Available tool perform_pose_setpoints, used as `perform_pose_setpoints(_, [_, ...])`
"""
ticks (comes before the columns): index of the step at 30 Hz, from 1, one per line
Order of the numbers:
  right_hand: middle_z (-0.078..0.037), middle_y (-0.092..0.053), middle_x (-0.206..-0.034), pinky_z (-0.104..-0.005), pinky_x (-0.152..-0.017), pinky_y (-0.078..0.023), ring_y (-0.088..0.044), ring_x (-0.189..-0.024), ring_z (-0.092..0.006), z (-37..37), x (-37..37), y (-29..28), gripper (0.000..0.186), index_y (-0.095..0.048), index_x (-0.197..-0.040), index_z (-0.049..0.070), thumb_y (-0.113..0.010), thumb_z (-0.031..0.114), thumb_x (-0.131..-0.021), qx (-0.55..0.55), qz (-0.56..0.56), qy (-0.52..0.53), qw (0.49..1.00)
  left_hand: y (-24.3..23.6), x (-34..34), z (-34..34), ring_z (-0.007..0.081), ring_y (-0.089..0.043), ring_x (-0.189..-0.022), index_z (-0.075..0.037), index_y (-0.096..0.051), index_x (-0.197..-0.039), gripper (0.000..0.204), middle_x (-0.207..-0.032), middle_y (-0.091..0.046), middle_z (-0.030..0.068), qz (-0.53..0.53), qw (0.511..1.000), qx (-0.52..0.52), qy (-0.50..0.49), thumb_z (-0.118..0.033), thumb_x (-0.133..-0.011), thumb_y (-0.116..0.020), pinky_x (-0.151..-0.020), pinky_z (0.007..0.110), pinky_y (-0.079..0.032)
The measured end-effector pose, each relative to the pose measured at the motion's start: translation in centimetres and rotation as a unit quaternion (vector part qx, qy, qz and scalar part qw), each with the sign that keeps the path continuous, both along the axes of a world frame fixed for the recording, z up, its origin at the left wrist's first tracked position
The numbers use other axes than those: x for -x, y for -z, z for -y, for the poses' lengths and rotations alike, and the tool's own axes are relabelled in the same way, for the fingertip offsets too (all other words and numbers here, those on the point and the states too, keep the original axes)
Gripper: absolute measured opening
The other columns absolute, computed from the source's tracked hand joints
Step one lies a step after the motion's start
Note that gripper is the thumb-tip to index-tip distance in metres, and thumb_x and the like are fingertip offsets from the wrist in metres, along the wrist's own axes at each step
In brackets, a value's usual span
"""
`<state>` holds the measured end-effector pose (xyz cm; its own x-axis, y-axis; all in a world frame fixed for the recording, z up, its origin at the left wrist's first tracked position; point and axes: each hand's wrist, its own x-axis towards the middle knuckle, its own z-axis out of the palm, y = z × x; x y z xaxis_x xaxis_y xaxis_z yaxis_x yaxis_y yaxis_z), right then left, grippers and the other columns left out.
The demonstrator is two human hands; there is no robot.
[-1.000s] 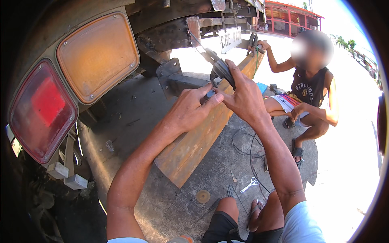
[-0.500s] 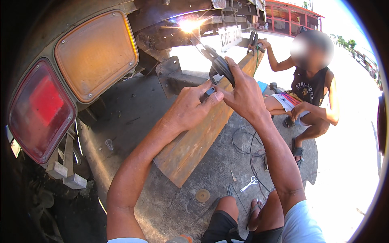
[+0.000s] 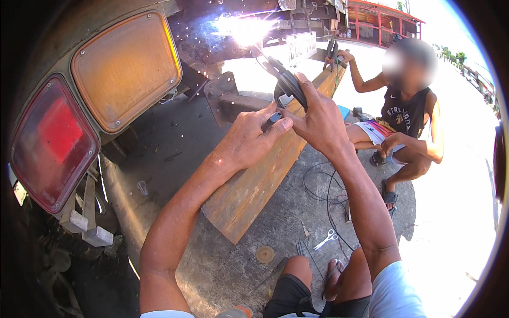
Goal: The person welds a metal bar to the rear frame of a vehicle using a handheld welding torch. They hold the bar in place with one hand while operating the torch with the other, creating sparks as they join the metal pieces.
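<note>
My right hand (image 3: 321, 119) is closed round a dark welding electrode holder (image 3: 290, 87). A thin welding rod (image 3: 261, 52) runs up from its jaws to a blinding white arc (image 3: 246, 31) on the steel under the vehicle's rear. Just left of it, my left hand (image 3: 249, 139) is closed, with the round end of a dark cylindrical piece (image 3: 272, 120) showing by the thumb; the rest is hidden. Below both hands slants a long rusty steel beam (image 3: 244, 209). A co-worker's hand (image 3: 345, 56) is at its far end, beside a clamp (image 3: 331, 50). Glare hides the weld spot.
Amber (image 3: 126, 71) and red (image 3: 54, 143) lamps fill the left side. A bolted steel bracket (image 3: 220, 91) juts out near my left hand. A co-worker (image 3: 405, 103) squats at right. White scissors (image 3: 325, 239), a round disc (image 3: 264, 254) and cables (image 3: 330, 199) lie on the concrete.
The arc has grown larger and brighter, with bluish smoke and more sparks flying leftward and down. A bright spot now shows on my left wrist. Both hands stay nearly in place.
</note>
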<state>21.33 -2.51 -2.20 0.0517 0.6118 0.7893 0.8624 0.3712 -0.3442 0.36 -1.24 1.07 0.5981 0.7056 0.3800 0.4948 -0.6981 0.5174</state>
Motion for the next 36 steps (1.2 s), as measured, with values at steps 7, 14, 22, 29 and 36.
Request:
perform_pose_setpoints(7, [-0.028,-0.079,-0.119,-0.0524,-0.084,-0.065,-0.08,-0.104,-0.0438,0.1,-0.1,0.0,0.094,-0.046,-0.165,0.002,-0.085,0.052,-0.094,-0.015,0.003,-0.015,1.0,0.4,0.1,-0.6,0.015,-0.074,-0.098,-0.007,-0.069,-0.152,0.063,-0.104,-0.083,0.0141,0.025,0.999,0.0,0.027,-0.054,-0.111,-0.067,-0.091,0.04,-0.058])
perform_pose_setpoints(14, [-0.028,-0.079,-0.117,-0.0526,-0.083,-0.065,-0.081,-0.103,-0.0435,-0.1,0.0,-0.1,0.096,-0.047,-0.165,0.002,-0.085,0.054,-0.094,-0.013,0.004,-0.004,1.0,0.5,0.0,-0.5,0.0347,-0.082,-0.094,-0.009,-0.066,-0.149,0.054,-0.095,-0.08,0.0237,0.028,0.999,-0.029,0.036,-0.048,-0.112,-0.064,-0.085,0.049,-0.059])
perform_pose_setpoints(22, [-0.029,-0.078,-0.12,-0.0522,-0.086,-0.064,-0.079,-0.106,-0.0455,0.5,-0.5,0.1,0.093,-0.047,-0.164,0.0,-0.086,0.048,-0.093,-0.031,-0.012,-0.035,0.999,0.7,0.0,-0.8,0.0367,-0.081,-0.106,0.003,-0.068,-0.146,0.066,-0.111,-0.08,0.0305,0.051,0.997,-0.037,0.037,-0.053,-0.11,-0.065,-0.091,0.049,-0.06])
perform_pose_setpoints(29, [-0.024,-0.08,-0.116,-0.0453,-0.089,-0.063,-0.081,-0.102,-0.034,5.7,-2.3,4.0,0.095,-0.047,-0.163,-0.002,-0.089,0.045,-0.092,0.03,-0.164,0.02,0.986,0.7,0.4,-0.6,0.032,-0.074,-0.129,0.005,-0.063,-0.153,0.075,-0.138,-0.076,0.0272,0.038,0.999,0.001,0.018,-0.057,-0.11,-0.065,-0.11,0.041,-0.054])
perform_pose_setpoints(36, [-0.007,-0.071,-0.09,-0.0383,-0.08,-0.059,-0.067,-0.081,-0.0189,7.1,-5.3,9.9,0.096,-0.052,-0.16,-0.003,-0.088,0.055,-0.093,0.01,-0.286,0.078,0.955,0.2,0.3,-0.3,0.0323,-0.073,-0.132,0.006,-0.063,-0.153,0.074,-0.139,-0.076,0.027,0.009,1.0,0.001,0.013,-0.055,-0.11,-0.067,-0.111,0.04,-0.053])
